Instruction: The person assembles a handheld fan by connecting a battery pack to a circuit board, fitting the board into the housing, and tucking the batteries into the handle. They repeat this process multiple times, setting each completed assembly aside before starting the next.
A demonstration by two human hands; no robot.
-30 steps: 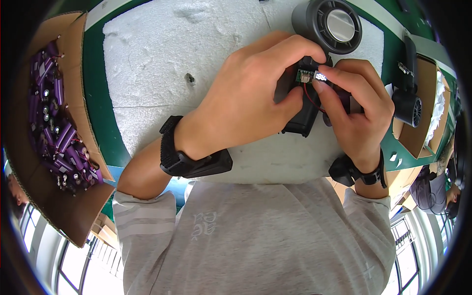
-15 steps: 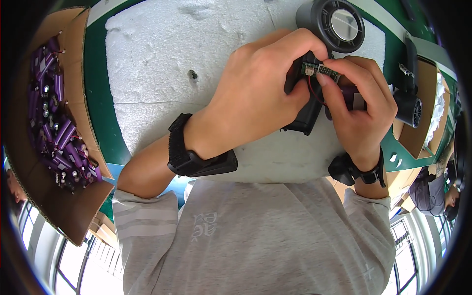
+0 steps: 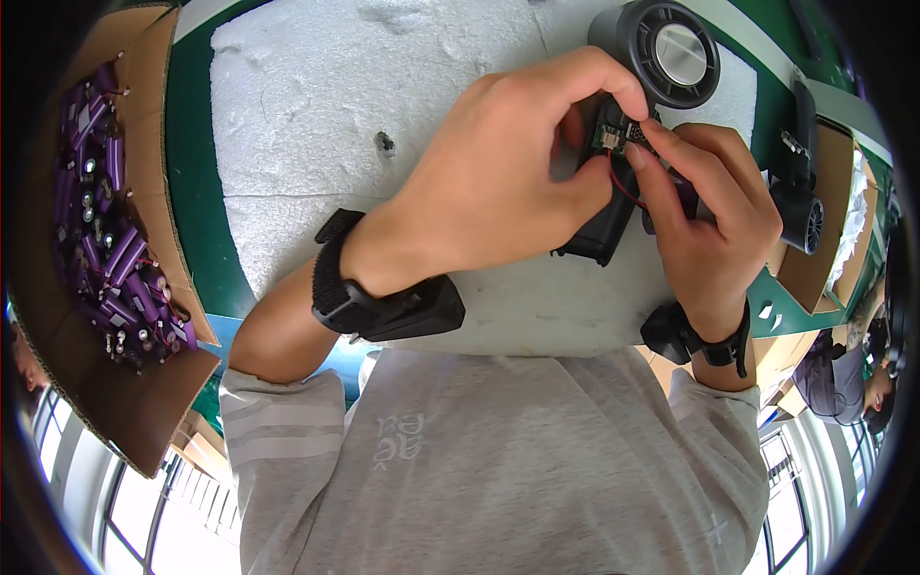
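A black handheld fan with a round ringed head and silver centre lies at the upper right of the foam. Its dark handle points toward me, partly hidden by my fingers. My left hand is curled around the handle just below the head. My right hand pinches a small green circuit board by its right end, over the handle. From the board a thin red wire curves down toward a purple cylindrical battery, mostly covered by my right hand.
White foam covers the green table. On the left stands a cardboard box of purple batteries. At the right are another dark fan and an open carton with white lining. A person is at the far right.
Both hands and the fan have shifted slightly right and down. The circuit board has turned, and my right fingertips now cover more of its right end.
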